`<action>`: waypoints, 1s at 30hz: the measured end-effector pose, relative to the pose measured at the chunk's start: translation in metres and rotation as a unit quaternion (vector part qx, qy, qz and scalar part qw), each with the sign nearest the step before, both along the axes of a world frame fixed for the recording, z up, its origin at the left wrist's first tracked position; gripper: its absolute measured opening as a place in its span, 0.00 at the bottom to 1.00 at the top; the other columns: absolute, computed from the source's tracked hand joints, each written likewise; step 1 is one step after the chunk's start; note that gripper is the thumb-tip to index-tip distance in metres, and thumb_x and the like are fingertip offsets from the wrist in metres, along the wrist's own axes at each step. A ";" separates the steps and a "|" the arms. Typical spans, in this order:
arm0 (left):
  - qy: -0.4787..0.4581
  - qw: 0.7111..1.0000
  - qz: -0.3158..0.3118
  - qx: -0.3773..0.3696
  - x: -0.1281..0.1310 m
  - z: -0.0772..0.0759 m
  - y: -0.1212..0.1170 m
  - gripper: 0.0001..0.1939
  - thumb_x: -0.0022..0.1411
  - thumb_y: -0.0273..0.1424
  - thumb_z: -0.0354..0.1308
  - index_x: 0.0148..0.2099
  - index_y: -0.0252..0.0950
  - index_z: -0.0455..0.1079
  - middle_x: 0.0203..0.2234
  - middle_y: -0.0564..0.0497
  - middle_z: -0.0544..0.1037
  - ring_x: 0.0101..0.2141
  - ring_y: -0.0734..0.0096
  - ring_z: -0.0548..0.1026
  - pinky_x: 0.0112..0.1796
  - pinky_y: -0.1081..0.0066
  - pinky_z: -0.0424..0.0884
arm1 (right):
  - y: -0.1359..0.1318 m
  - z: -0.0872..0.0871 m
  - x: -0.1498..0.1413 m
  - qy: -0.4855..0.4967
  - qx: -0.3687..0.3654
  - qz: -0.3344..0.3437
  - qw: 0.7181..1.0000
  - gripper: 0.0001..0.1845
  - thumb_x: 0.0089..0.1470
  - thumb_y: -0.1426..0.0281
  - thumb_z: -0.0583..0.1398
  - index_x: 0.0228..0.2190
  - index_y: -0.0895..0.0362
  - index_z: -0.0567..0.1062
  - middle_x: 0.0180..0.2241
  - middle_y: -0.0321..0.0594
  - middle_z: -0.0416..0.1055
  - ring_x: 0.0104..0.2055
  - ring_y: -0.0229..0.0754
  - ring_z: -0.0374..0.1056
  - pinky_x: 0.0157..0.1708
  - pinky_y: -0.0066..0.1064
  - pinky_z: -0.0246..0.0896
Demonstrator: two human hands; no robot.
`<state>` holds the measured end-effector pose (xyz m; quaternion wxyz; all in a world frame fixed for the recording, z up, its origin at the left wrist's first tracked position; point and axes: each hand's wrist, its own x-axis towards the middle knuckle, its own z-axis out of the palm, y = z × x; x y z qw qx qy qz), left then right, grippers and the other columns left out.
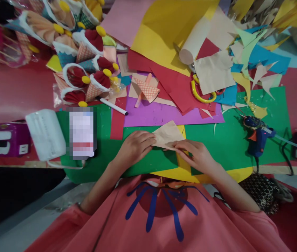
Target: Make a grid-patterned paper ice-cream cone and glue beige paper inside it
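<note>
A small piece of beige paper [170, 134] is held up just above the green sheet [153, 162], one corner pointing away from me. My left hand [136, 146] grips its left edge, with the fingers closed at the paper. At the lower right edge, my right hand [194, 152] pinches the same paper between thumb and fingers. Beyond them lies a purple sheet [148, 115], and on the sheets past it rests a small orange checked cone [148, 90]. A white marker [114, 106] lies up and to the left of my left hand.
Finished-looking checked cones [96, 84] with white trim and yellow dots crowd the back left. A phone [81, 131] and white power bank [46, 134] lie left. Yellow-handled scissors [198, 94] sit partly under paper. A blue glue gun [258, 140] with its cord is at right.
</note>
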<state>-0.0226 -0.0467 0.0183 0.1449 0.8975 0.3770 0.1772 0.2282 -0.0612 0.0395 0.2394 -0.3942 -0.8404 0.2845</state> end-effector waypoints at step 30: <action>0.028 0.964 0.262 -0.027 0.024 -0.006 -0.011 0.14 0.69 0.38 0.48 0.36 0.37 0.69 0.28 0.50 0.76 0.33 0.64 0.71 0.38 0.64 0.63 | -0.011 -0.014 -0.003 -0.147 -0.039 -0.164 0.975 0.16 0.64 0.67 0.52 0.27 0.56 0.73 0.27 0.42 0.73 0.32 0.44 0.65 0.32 0.33 0.59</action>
